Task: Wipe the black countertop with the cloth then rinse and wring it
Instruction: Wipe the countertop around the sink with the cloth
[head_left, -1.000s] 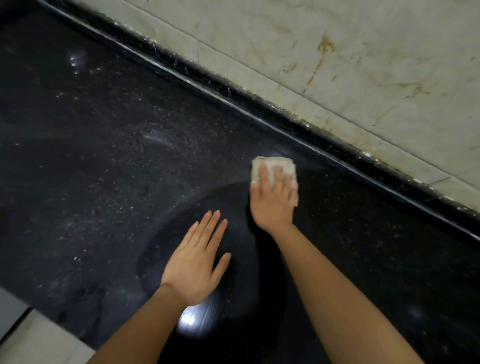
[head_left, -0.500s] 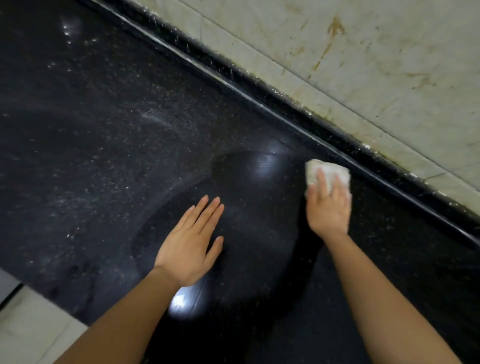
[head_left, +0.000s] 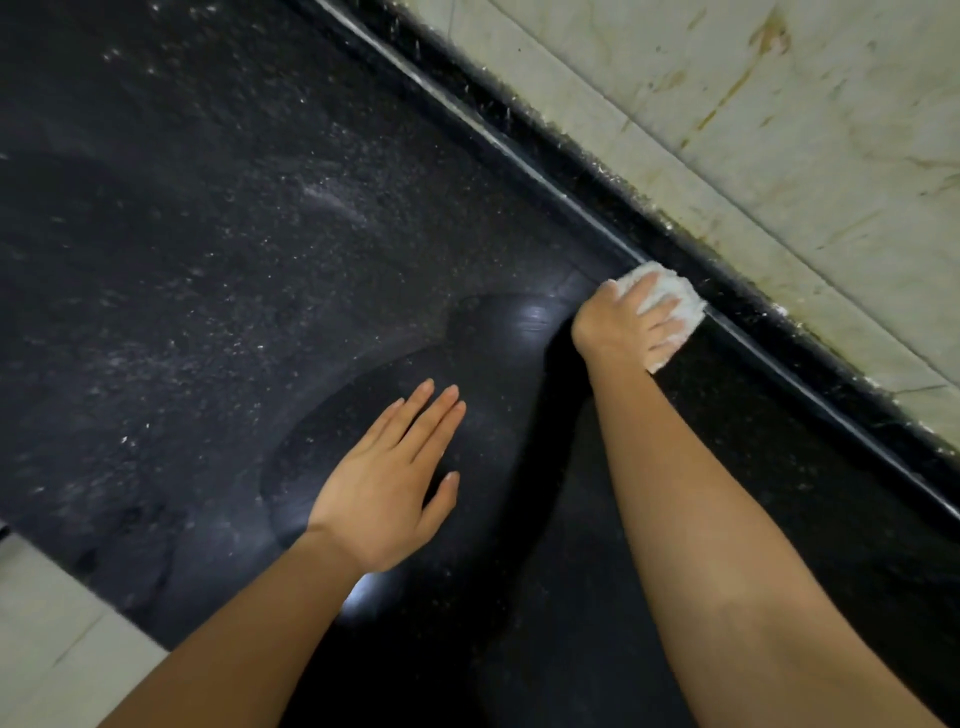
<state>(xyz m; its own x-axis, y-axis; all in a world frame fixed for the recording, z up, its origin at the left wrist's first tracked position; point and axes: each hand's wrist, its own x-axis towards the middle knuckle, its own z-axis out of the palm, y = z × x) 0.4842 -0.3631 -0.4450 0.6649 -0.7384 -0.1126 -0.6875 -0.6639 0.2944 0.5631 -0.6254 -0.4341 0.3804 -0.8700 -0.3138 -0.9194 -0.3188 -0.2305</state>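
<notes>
The right hand (head_left: 621, 325) presses the white cloth (head_left: 670, 304) flat on the black bench (head_left: 260, 260), right against the back ledge (head_left: 545, 156). The dusty, unwiped part lies to the left, so the cloth should probably travel that way. The left hand (head_left: 384, 483) rests open, holding nothing.

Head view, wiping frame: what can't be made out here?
- White terry cloth: the right hand covers much of it, so its full shape is hidden.
- Black speckled stone countertop: cut off at the frame edges; no sink or tap in view.
- Under the flat left hand: hidden.
- Dim light: wet and dry areas are hard to separate.
</notes>
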